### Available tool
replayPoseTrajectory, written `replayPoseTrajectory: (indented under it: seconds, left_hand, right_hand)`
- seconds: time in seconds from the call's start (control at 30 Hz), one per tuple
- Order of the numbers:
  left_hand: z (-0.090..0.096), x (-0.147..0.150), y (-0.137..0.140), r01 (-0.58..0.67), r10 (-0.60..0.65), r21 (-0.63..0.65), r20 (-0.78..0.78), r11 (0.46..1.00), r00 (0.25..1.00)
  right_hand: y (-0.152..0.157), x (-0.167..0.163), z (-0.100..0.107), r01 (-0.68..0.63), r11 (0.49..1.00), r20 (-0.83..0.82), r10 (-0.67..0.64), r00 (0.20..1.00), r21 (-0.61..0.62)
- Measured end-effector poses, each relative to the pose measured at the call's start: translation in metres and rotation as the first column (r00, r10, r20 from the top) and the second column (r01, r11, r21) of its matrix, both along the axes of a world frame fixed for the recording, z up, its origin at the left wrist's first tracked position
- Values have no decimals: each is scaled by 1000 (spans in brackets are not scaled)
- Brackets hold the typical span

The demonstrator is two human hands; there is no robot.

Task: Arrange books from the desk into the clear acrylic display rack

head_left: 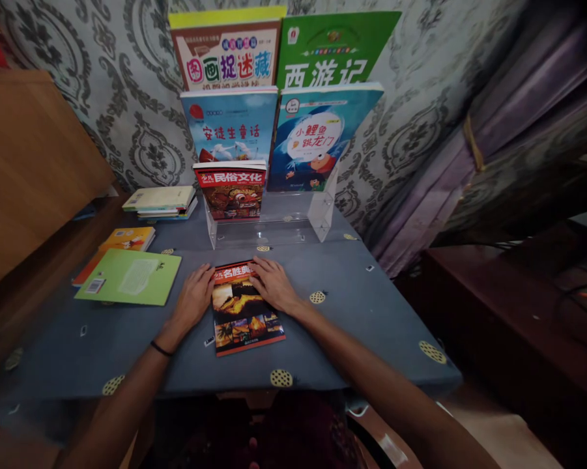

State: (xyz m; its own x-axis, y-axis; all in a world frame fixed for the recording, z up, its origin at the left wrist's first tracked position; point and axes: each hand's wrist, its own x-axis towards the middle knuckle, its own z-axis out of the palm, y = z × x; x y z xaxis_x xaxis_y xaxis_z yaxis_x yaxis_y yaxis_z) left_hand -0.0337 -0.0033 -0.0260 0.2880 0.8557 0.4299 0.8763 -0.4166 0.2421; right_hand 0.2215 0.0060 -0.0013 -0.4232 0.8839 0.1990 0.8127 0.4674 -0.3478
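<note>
A dark book with a red title band and a golden landscape photo (pixel 245 305) lies cover up before me, near the table's front. My left hand (pixel 195 293) is closed at its upper left edge, fingertips against the side. My right hand (pixel 273 281) holds the upper right corner, with fingers over the cover's edge. Beyond the book stands a clear acrylic display rack (pixel 286 229). Its lowest tier carries a red-topped book (pixel 232 193) on the left. Behind that are a light blue book (pixel 229 124) and a blue fish-cover book (pixel 313 140).
On the top tier stand a brown-and-yellow book (pixel 227 39) and a green book (pixel 332 49). At left lie a light green book (pixel 131 277), an orange book (pixel 129 238) and a small stack (pixel 160 198). A wooden panel (pixel 34 163) borders the blue tablecloth (pixel 361 312).
</note>
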Motion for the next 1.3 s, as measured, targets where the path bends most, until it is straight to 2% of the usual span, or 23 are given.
replayPoseTrajectory:
  seconds: [0.13,0.3,0.53,0.67,0.8,1.03,1.17,1.3]
  left_hand:
    - [6,5,1,3,-2,20,-32,1000,999]
    - [19,22,6,5,-6,-8,-149,1000,989]
    - [28,46,17,73,-86,-65,-217,995,972]
    - [31,57,24,112,-130,-94,-218,989,967]
    - [28,66,33,153,-171,-114,-171,982,970]
    - [11,70,53,254,-269,-158,-81,954,960]
    - [10,67,57,255,-275,-200,-79,946,958]
    - [14,66,59,258,-281,-235,-70,937,957]
  right_hand:
    - [0,-2,-2,2,1000,-3,-2,1000,25]
    - [0,-3,-3,5,999,-11,-5,1000,49]
    - [0,-4,-6,-7,997,-26,9,1000,78]
    - [2,-1,-9,-9,997,-96,15,995,71]
    - [8,4,-17,-19,999,-266,26,964,27]
    - [18,12,-30,-56,998,-517,42,855,-12]
    - [20,15,-31,-81,996,-558,40,829,-49]
    - [22,15,-28,-58,996,-518,16,855,-65]
